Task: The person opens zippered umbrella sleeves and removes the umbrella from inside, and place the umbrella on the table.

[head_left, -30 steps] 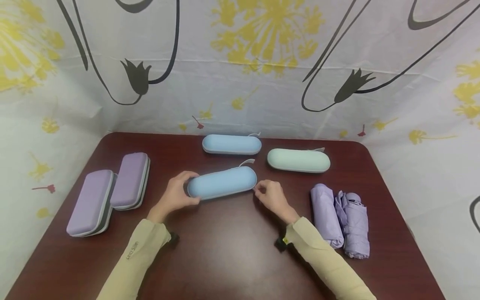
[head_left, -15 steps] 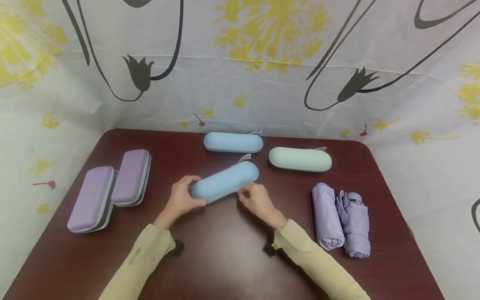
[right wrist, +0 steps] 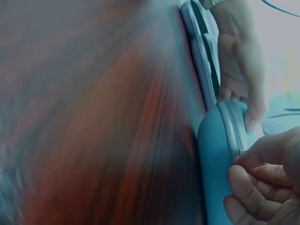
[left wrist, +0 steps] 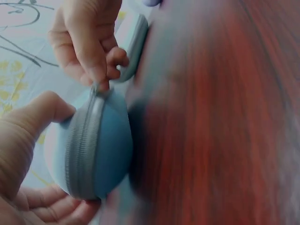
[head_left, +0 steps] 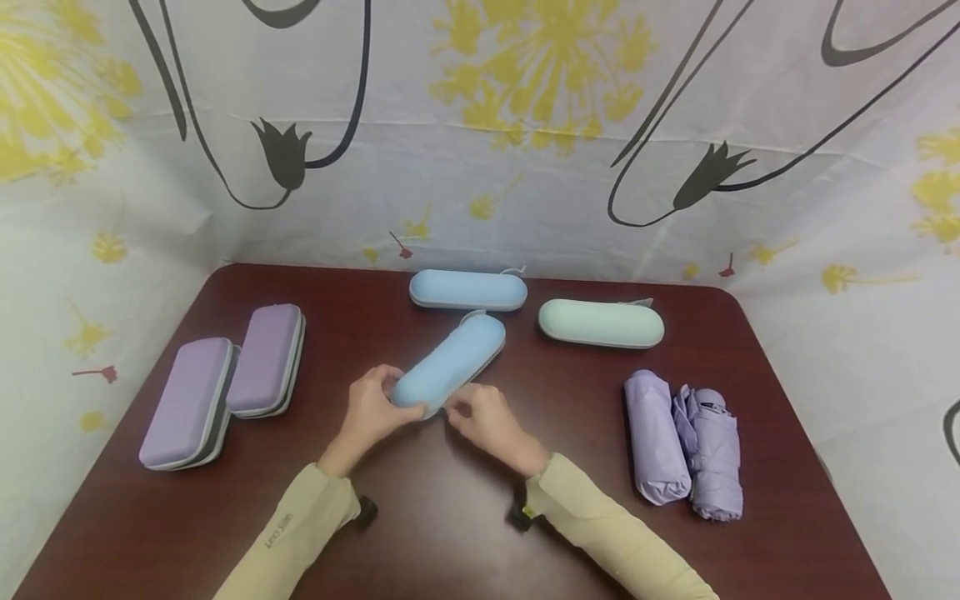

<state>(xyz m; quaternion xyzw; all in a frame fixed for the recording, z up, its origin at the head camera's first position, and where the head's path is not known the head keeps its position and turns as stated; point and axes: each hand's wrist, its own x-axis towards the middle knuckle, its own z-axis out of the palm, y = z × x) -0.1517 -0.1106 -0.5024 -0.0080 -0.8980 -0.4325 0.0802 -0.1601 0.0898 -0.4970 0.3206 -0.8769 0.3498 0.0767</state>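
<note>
A light blue hard-shell zip case lies slantwise in the middle of the table. My left hand grips its near left end, thumb on the near side and fingers round the far side. My right hand is close by at the case's near side, pinching the zipper pull between thumb and forefinger. In the left wrist view the grey zipper runs round the case's end with its teeth joined. Most of the pull is hidden by the fingertips.
A second blue case and a mint green case lie behind. Two purple cases lean together at the left. Two folded lilac umbrellas lie at the right. A patterned cloth hangs behind the table.
My right hand has slid left along the case's near side, from its right end towards my left hand. The case has turned to a steeper slant, and my left hand has shifted slightly right.
</note>
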